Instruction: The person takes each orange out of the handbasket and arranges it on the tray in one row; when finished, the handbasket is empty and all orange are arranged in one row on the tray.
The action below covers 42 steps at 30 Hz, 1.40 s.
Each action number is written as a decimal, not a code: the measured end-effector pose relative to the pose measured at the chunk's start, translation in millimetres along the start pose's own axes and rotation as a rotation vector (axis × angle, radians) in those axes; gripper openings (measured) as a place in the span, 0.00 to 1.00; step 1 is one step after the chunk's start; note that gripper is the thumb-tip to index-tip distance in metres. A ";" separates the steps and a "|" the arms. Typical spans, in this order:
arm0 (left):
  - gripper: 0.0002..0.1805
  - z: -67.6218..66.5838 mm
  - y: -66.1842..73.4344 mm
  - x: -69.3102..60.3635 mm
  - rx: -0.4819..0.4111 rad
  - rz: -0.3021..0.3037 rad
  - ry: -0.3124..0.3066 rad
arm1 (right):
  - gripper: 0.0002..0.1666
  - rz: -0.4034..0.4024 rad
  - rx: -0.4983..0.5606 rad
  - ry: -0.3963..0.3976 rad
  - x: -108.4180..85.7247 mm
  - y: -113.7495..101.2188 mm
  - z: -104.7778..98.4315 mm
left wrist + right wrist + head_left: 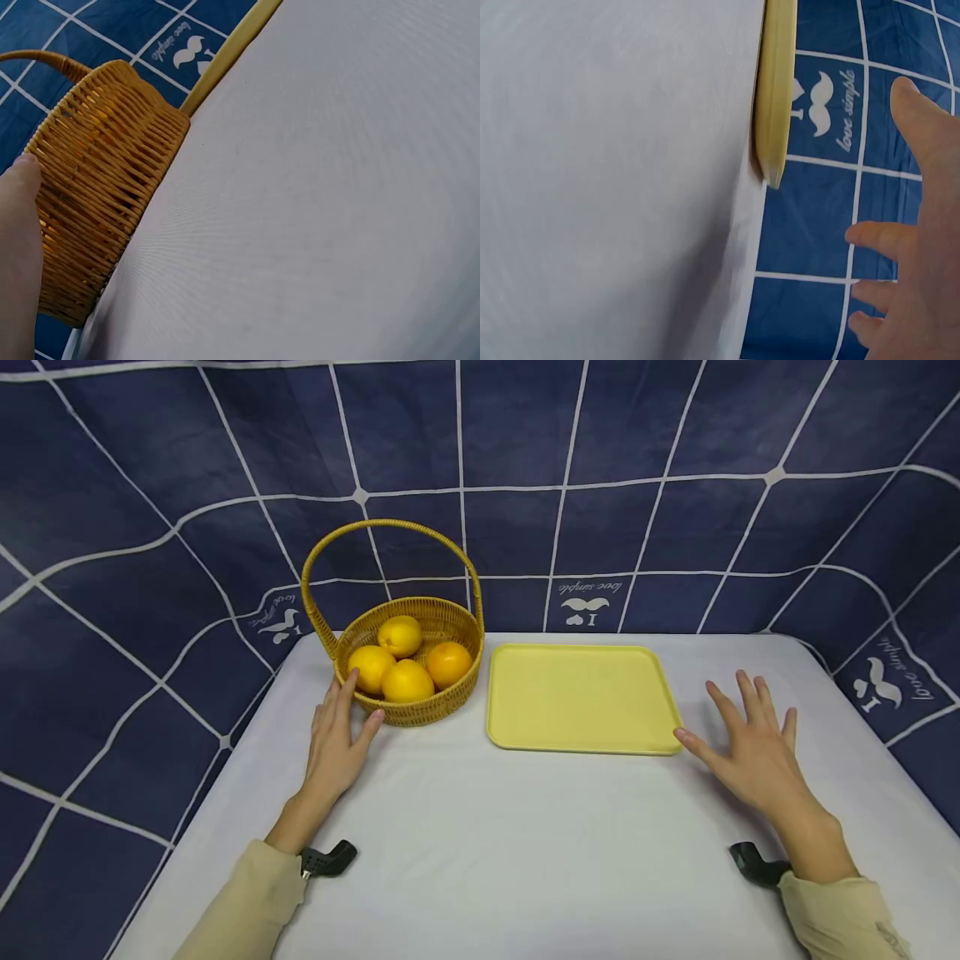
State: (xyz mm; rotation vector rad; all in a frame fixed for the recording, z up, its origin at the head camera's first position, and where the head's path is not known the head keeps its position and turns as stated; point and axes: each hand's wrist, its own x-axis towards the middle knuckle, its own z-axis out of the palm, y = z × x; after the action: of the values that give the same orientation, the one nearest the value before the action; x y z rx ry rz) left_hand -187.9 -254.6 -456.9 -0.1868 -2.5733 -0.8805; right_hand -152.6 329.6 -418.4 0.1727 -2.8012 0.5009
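Note:
A woven basket (416,714) with a tall arched handle stands at the back left of the table, holding several fruits that look like lemons (407,682) and an orange (448,664). My left hand (336,747) is at the basket's near left side, fingers extended and thumb apart; whether it touches the rim is hard to tell. In the left wrist view the thumb (19,187) overlaps the basket's wicker side (112,172). To the right lies a yellow tray (583,697) with nothing on it. Just off the tray's right edge, my right hand (757,756) hovers with spread fingers, holding nothing.
A white cloth (525,843) covers the table. Behind and beside it hangs a dark blue checked curtain (517,435) with white lines. Dark devices (330,860) are strapped at both wrists, below beige sleeves (247,902).

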 end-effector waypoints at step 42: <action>0.29 30.9 23.9 31.0 -0.466 -0.345 0.305 | 0.49 -0.223 0.351 -0.218 75.0 -187.0 33.1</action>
State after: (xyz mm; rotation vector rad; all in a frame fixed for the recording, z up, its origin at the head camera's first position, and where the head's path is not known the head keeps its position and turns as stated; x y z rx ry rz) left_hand -220.4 -217.0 -452.6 0.2515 -2.1152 -1.5008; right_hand -201.3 138.6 -365.5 0.6409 -2.8234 0.9647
